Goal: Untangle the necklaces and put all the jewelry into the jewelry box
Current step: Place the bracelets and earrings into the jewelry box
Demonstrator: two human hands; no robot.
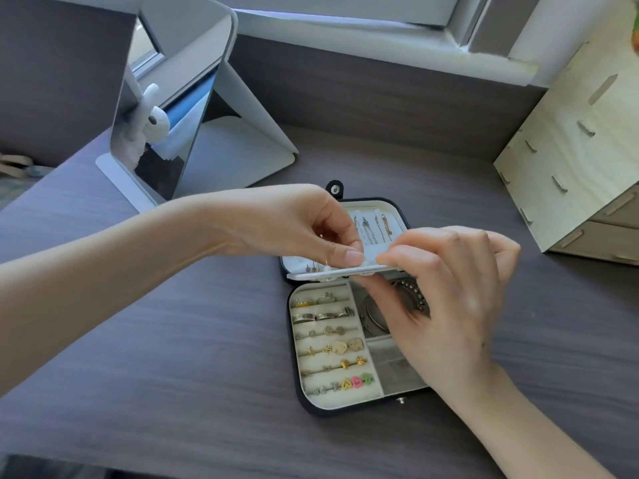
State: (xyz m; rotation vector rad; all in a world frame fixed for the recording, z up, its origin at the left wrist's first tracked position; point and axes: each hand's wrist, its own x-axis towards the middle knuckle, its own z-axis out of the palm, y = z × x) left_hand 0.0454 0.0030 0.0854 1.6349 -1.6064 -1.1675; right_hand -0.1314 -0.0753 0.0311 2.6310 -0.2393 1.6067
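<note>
A dark jewelry box (313,407) lies open on the table, its lid flat behind the base. Rings and earrings (328,350) fill the cream rows on the base's left side. Bracelets (371,312) lie in a compartment at the right, partly hidden by my right hand. Several necklaces (375,226) hang inside the lid. A white earring panel (332,273) stands almost edge-on over the hinge, stud posts poking out of it. My left hand (311,226) pinches its upper edge. My right hand (446,288) grips it from the right side.
A white-framed standing mirror (166,108) sits at the back left. A pale wooden drawer unit (574,153) stands at the right, close to the box. A window sill (380,43) runs behind. The grey wood-grain table (173,340) extends to the left and front.
</note>
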